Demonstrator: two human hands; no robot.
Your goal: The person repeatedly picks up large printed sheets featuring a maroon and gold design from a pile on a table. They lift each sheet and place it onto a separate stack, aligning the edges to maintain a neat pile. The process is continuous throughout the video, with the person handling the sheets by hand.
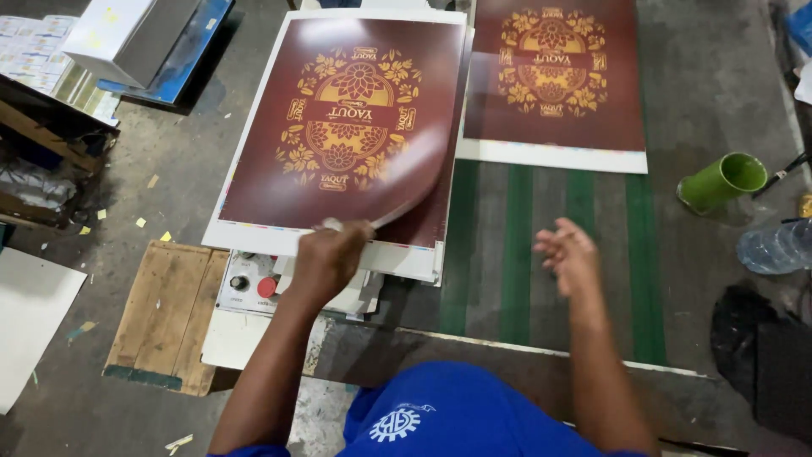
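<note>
My left hand [330, 254] has its grip pinched on the top maroon printed sheet [342, 127], corner lifted off the stack [414, 258], one sheet [554, 76] already lying at 1 o'clock on the tabletop [541, 279], right hand [568, 254] released.

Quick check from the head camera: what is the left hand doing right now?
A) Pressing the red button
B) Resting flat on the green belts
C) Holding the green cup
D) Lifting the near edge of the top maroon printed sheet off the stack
D: the left hand pinches the curled-up near edge of the top maroon printed sheet above the stack; the right hand hangs open and empty over the green belts.
</note>
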